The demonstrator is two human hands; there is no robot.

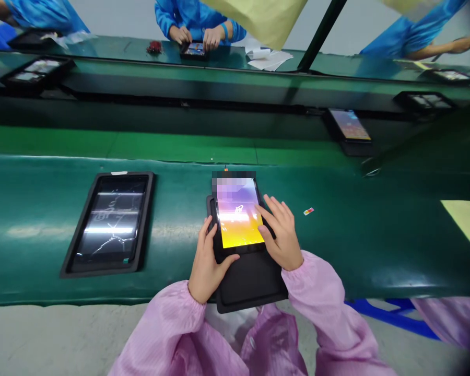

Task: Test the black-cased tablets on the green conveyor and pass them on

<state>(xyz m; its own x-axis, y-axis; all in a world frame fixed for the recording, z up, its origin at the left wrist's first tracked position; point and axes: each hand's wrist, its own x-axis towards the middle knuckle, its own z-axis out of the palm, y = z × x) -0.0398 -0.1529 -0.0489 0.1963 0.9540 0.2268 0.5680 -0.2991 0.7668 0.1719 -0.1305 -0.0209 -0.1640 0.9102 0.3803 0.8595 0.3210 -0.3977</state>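
While the lit tablet (237,214) sat in its black tray (250,287) at lower centre of the frame on the green table (360,250), the left hand (208,266) gripped its lower left corner with curled fingers, and the right hand (280,235) lay open across its right edge; a cracked-screen tablet (109,224) lay in another tray (80,224) to the left

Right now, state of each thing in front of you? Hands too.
left hand: wrapped round the lit tablet's lower-left corner
right hand: fingers spread on the tablet's right side
lit tablet: screen on, lying in tray
black tray: flat on belt
dark tablet: screen off, crack-like lines
far tablet: screen on
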